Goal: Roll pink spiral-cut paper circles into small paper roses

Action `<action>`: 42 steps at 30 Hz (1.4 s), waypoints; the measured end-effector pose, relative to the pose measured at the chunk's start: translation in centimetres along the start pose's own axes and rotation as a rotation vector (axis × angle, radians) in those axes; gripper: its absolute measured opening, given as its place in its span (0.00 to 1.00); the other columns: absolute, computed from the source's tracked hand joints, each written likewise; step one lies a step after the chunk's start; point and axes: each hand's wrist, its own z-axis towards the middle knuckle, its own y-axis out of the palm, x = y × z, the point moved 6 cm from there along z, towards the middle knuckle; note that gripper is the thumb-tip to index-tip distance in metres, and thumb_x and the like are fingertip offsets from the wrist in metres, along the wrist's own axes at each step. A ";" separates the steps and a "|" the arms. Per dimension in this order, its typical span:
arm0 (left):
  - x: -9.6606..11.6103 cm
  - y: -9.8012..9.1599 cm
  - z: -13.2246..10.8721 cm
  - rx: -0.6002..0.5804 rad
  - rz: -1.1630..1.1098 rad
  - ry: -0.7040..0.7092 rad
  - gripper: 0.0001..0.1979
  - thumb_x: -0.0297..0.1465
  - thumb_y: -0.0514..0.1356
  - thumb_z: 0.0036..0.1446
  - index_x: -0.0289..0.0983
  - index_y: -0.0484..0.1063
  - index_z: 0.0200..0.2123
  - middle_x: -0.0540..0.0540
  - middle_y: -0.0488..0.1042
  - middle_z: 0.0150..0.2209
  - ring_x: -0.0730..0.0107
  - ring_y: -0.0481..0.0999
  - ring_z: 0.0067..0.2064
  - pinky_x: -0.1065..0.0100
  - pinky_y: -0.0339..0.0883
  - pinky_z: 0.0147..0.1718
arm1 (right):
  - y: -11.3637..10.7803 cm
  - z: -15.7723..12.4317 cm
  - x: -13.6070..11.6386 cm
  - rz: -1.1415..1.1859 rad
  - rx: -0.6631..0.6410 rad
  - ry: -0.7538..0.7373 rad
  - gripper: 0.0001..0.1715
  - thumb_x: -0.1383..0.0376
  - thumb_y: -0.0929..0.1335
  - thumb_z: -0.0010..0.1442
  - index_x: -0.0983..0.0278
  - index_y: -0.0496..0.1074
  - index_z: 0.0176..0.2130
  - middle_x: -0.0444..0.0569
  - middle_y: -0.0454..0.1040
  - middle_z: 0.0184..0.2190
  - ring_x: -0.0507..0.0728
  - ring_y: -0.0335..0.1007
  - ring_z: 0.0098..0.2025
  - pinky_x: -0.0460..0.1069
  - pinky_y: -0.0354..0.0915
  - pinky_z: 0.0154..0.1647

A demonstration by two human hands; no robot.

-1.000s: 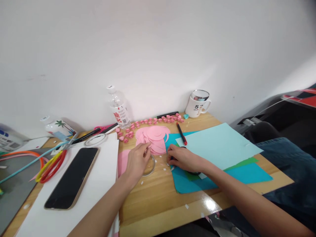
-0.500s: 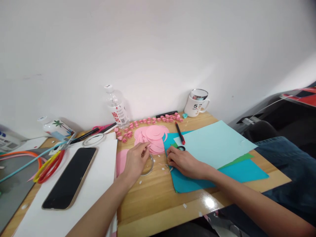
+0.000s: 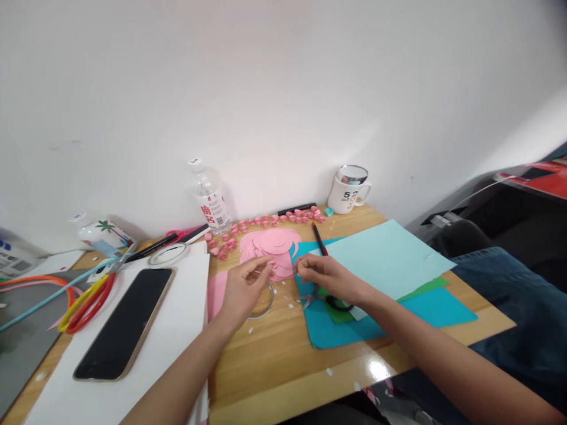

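Observation:
My left hand [image 3: 248,289] is closed in a pinch above the tape ring [image 3: 268,304], close to the loose pile of pink paper circles [image 3: 270,242]. Whatever its fingertips hold, if anything, is too small to make out. Across from it, my right hand [image 3: 330,276] hovers over the blue paper [image 3: 354,333] with thumb and fingers pressed together; their contents cannot be seen. Small scissors with black handles [image 3: 339,304] lie beneath this hand, partly hidden. A pen [image 3: 319,239] and a pale mint sheet [image 3: 394,260] are beside it.
Small folded pink paper pieces [image 3: 266,221] line the back, near a bottle [image 3: 210,198] and a mug [image 3: 348,192]. At left, a phone [image 3: 126,324] rests on white paper [image 3: 177,348] beside red-and-yellow-handled scissors [image 3: 91,304]. Tiny white scraps dot the wood.
My right hand has risen and moved away from the black-handled scissors, which now lie on the papers with their handles nearer me. The left hand stays almost in place, still pinching.

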 end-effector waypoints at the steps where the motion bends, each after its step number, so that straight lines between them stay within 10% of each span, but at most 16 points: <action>1: 0.1 0.0 0.0 0.002 -0.021 -0.003 0.11 0.32 0.59 0.49 0.36 0.75 0.36 0.47 0.78 0.32 0.70 0.75 0.29 0.72 0.70 0.28 | 0.0 0.4 -0.4 0.118 0.012 0.023 0.18 0.54 0.61 0.57 0.66 0.63 0.25 0.46 0.65 0.30 0.52 0.62 0.35 0.50 0.61 0.40; 11: -0.1 -0.2 0.2 -0.032 -0.146 -0.032 0.11 0.31 0.59 0.49 0.37 0.75 0.37 0.46 0.77 0.37 0.67 0.76 0.37 0.68 0.71 0.37 | 2.6 3.7 -1.2 0.656 -0.140 0.103 0.17 0.55 0.70 0.47 0.69 0.68 0.24 0.45 0.69 0.27 0.51 0.66 0.33 0.52 0.62 0.45; 28: -2.6 1.0 0.5 -0.176 -0.404 -0.298 0.13 0.32 0.61 0.47 0.34 0.74 0.38 0.44 0.78 0.35 0.63 0.77 0.36 0.65 0.70 0.39 | 1.2 3.8 -0.7 0.103 -0.029 -0.037 0.13 0.59 0.63 0.54 0.67 0.67 0.27 0.46 0.68 0.27 0.52 0.64 0.31 0.47 0.61 0.34; 42: -2.4 1.0 0.4 -0.136 -0.451 -0.289 0.14 0.33 0.62 0.45 0.33 0.74 0.37 0.43 0.78 0.36 0.62 0.77 0.36 0.62 0.70 0.40 | 2.6 4.0 -0.3 0.353 -0.001 0.073 0.14 0.58 0.65 0.51 0.66 0.64 0.23 0.44 0.65 0.24 0.52 0.65 0.29 0.49 0.65 0.36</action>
